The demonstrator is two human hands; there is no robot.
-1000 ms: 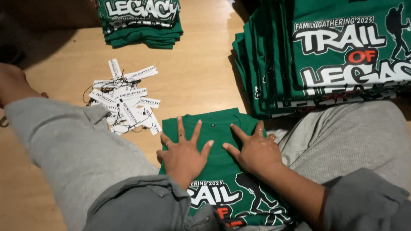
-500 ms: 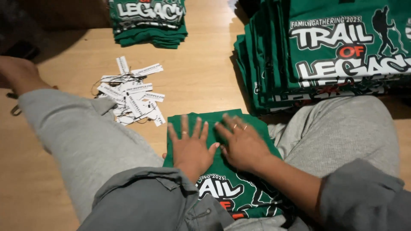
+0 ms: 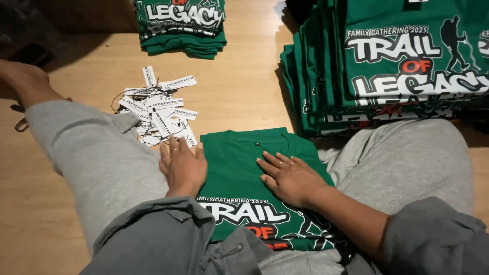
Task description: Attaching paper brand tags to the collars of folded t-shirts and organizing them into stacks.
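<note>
While I sit with my grey-trousered legs spread on the pale wooden floor point(image 3: 244, 97), my left hand point(image 3: 182, 167) lies flat at the left edge of the folded green printed T-shirt point(image 3: 244, 158) between my knees, fingers straight and close together, gripping nothing. My right hand point(image 3: 291, 178) rests palm down on the shirt's middle, fingers slightly spread and pointing left, also holding nothing; a ring shows on one finger. The shirt's collar end points away from me, and its white and orange print runs under my right wrist and is cut off by my grey sleeves at the bottom, so I cannot see its lower edge. Just beyond my left fingertips sits a loose heap of white paper hang tags with thin strings point(image 3: 155, 112), partly overlapping one another. To the right stands a tall stack of folded green printed shirts point(image 3: 387, 66), running out of the frame. A smaller pile of the same green shirts point(image 3: 181, 25) lies at the top, its far side cropped. My bare foot point(image 3: 23, 79) shows dimly in the left shadow.
</note>
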